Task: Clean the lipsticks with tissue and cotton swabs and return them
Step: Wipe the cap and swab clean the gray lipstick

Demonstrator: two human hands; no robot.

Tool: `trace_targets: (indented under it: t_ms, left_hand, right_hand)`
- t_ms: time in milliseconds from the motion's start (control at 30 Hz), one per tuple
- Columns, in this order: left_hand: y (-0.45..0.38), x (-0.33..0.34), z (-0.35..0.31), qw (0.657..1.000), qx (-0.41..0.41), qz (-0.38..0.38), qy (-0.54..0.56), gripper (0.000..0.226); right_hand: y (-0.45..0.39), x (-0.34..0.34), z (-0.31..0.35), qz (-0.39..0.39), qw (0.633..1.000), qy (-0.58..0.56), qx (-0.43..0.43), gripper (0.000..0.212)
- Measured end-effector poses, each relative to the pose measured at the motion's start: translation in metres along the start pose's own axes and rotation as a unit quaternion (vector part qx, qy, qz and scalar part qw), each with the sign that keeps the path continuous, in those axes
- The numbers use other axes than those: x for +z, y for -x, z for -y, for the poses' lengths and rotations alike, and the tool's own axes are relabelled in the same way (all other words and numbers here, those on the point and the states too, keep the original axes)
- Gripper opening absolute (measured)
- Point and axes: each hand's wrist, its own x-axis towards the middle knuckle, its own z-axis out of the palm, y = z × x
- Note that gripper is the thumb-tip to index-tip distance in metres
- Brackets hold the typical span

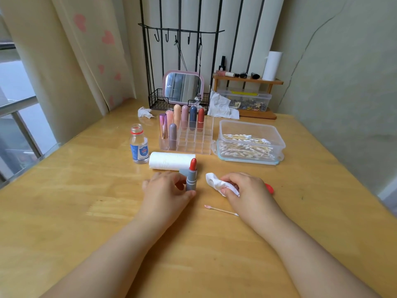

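Her left hand (166, 188) curls round the grey lipstick (191, 178), standing upright on the table (86, 211), red bullet out. Right hand (247, 188) pinches a crumpled tissue (214, 181) just beside it.

An open lipstick (191, 178) with a grey case and a red bullet fully wound up is standing upright on the table, and a crumpled white tissue (221, 184), faintly stained pink, is lying just to its right. A used swab (221, 211) with a pink tip is lying flat nearer the table's front edge, while a red cap (269, 188) is peeking out further right. Behind, seven capped lipsticks (184, 120) are standing upright in a clear organiser (193, 140), beside a tub (249, 143) of clean swabs and a tissue roll (169, 161) lying on its side.
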Motion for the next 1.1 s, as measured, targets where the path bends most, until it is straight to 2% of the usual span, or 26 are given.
trace_targets:
  t_ms: [433,600,733,800,933,1000,1100]
  left_hand:
    - [0.000,0.001,0.004,1.000,-0.007,0.011,0.001,0.032]
    - [0.001,0.000,0.005,1.000,-0.010,0.020,0.004,0.030]
    - [0.004,-0.003,0.004,0.998,-0.010,0.025,0.050,0.022]
    - [0.005,-0.006,0.005,0.997,-0.016,0.010,0.080,0.027]
    - [-0.008,-0.009,0.013,0.999,-0.016,-0.026,-0.016,0.039]
    - [-0.013,-0.007,0.015,0.997,-0.004,-0.002,-0.077,0.040]
    - [-0.016,-0.002,0.015,0.993,-0.003,0.043,-0.107,0.037]
  right_hand:
    - [0.002,0.003,0.000,-0.005,1.000,-0.005,0.007,0.007]
    - [0.003,0.002,0.000,-0.002,1.000,-0.003,0.004,0.008]
    - [0.003,0.002,0.000,-0.004,1.000,-0.005,0.005,0.008]
    - [0.002,0.002,0.000,-0.002,1.000,-0.004,0.006,0.008]
    - [0.002,0.002,-0.001,0.001,1.000,-0.001,0.005,0.010]
    - [0.002,0.002,-0.001,0.001,1.000,-0.001,0.004,0.009]
    - [0.003,0.001,-0.001,0.000,1.000,-0.008,0.003,0.007]
